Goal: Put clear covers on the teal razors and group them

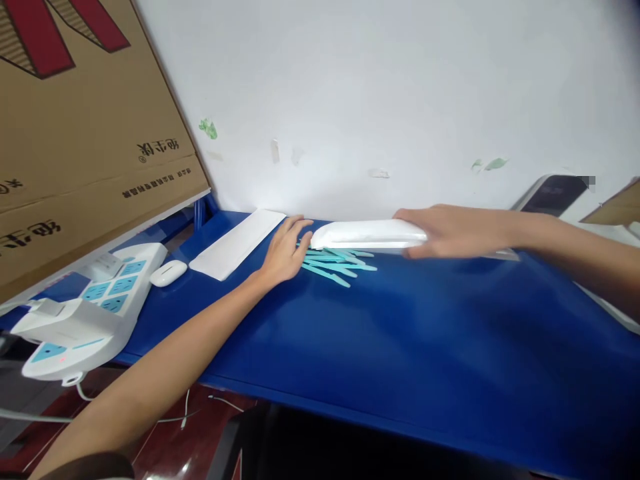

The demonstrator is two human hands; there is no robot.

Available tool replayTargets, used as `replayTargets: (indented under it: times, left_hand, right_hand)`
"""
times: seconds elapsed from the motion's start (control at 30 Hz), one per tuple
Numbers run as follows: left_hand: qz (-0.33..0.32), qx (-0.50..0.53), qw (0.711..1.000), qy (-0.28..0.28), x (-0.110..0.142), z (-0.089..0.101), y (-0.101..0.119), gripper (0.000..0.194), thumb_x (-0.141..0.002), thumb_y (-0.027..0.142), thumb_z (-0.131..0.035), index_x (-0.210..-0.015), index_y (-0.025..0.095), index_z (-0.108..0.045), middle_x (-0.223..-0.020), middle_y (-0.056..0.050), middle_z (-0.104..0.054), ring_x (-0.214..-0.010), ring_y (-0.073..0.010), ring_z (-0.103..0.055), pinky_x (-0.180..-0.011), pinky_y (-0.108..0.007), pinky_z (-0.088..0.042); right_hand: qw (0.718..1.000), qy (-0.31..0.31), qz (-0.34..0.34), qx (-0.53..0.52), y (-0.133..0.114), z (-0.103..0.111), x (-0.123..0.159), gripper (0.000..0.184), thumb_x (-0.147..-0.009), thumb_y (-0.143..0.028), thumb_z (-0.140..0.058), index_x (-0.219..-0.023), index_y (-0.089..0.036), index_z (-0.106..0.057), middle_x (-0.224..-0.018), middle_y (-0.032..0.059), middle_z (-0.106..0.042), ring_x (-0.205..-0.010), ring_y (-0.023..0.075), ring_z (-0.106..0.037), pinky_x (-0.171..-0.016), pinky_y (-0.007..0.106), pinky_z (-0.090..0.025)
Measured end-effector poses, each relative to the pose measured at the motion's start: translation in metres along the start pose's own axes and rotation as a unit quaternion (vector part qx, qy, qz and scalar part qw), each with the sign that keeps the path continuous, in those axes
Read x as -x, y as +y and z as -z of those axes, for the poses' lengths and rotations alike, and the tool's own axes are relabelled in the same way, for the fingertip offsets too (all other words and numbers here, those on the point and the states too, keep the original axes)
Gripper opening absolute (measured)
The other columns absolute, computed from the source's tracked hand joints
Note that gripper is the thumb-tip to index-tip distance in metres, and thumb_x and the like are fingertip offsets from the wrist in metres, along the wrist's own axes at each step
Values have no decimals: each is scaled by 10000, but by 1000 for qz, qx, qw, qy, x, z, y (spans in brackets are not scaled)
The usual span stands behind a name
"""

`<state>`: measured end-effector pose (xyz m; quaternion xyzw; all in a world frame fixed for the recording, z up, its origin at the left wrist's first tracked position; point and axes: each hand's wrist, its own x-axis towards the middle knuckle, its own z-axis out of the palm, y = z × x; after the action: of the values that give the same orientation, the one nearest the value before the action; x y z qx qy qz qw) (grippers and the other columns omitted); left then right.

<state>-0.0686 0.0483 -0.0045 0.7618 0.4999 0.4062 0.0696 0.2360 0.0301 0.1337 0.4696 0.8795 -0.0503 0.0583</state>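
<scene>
My right hand (437,230) grips the right end of a long, puffy white packet (367,233), held level above the table near the wall. Below its left part lies a loose heap of thin teal plastic sticks (340,267), partly hidden by the packet. My left hand (289,250) rests at the left side of the heap, fingers stretched out and thumb apart, close to the packet's left end. Whether its fingertips touch the sticks or the packet I cannot tell. Left of this hand, a flat white paper sleeve (237,245) lies slantwise on the table.
A white power strip (123,287) with plugged-in chargers and a small white earbud case (169,273) lie at the left of the blue table (380,360). A large cardboard box (95,133) stands behind them. At the far right a dark-screened device (555,195) leans near the wall.
</scene>
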Motion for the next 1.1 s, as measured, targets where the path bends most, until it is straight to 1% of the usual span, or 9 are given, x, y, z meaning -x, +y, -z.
replayTargets:
  times: [0.07, 0.13, 0.27, 0.43, 0.57, 0.73, 0.97, 1.03, 1.1]
  left_hand:
    - [58, -24, 998, -21, -4, 3, -16, 472, -1026, 380, -344, -1321, 143, -627, -1481, -130, -543, -1419, -272, -449, -1225, -443, -295]
    - [95, -13, 994, -44, -7, 4, -27, 533, -1045, 379, -247, -1310, 145, -645, -1447, -111, -590, -1397, -252, -488, -1217, -426, -320]
    - [108, 10, 990, -85, -8, 3, -34, 619, -1052, 449, -181, -1254, 186, -703, -1354, -68, -675, -1292, -256, -601, -1144, -413, -423]
    - [101, 8, 989, -106, -7, 3, -31, 614, -1049, 472, -205, -1268, 180, -699, -1368, -64, -666, -1297, -263, -601, -1149, -395, -416]
    - [83, -9, 990, -113, -7, 3, -29, 584, -1046, 455, -234, -1279, 161, -682, -1375, -82, -660, -1307, -272, -587, -1138, -390, -420]
    - [55, -33, 990, -129, -7, 2, -29, 506, -1035, 417, -285, -1233, 191, -692, -1361, -76, -667, -1274, -285, -607, -1107, -400, -448]
    - [48, -70, 982, -170, -5, -3, -30, 537, -1041, 468, -278, -1309, 180, -643, -1479, -115, -568, -1438, -332, -448, -1195, -507, -333]
    - [47, -78, 980, -179, -4, -4, -30, 564, -1040, 485, -275, -1353, 159, -612, -1505, -138, -536, -1469, -338, -401, -1208, -531, -303]
    - [42, -83, 978, -184, -4, -5, -31, 578, -1040, 490, -274, -1375, 144, -593, -1511, -145, -528, -1482, -328, -382, -1219, -531, -285]
  right_hand:
    - [998, -69, 7, -1, -5, 9, -16, 380, -842, -517, -556, -1099, -239, -577, -1020, 84, -705, -838, 259, -658, -661, 338, -494]
    - [995, -96, 12, 11, -10, 14, -30, 366, -825, -506, -572, -1073, -238, -589, -1048, 90, -701, -871, 272, -659, -677, 351, -493]
    - [993, -109, 29, 34, -14, 22, -53, 382, -819, -537, -581, -1063, -247, -631, -1044, 94, -709, -852, 281, -658, -659, 371, -484]
    - [987, -151, 30, 48, -13, 35, -69, 409, -804, -579, -607, -1051, -257, -665, -951, 74, -714, -753, 254, -644, -629, 371, -466]
    - [989, -129, 7, 70, -18, 46, -67, 435, -823, -520, -629, -1127, -211, -667, -1006, 85, -704, -813, 238, -648, -683, 348, -442]
    - [992, -114, 7, 58, -19, 50, -55, 547, -936, -510, -475, -1230, -76, -630, -1042, 82, -673, -911, 219, -629, -758, 348, -395]
    - [987, -154, -48, 5, 5, 45, -47, 398, -876, -420, -639, -1152, -140, -700, -976, 65, -722, -817, 177, -623, -721, 334, -417]
    - [985, -154, -74, -3, 12, 47, -43, 409, -910, -435, -585, -1132, -116, -713, -1013, 70, -729, -825, 160, -628, -710, 323, -417]
    - [984, -150, -92, -6, 17, 50, -39, 477, -972, -445, -448, -1095, -77, -726, -1051, 81, -730, -833, 146, -639, -696, 314, -417]
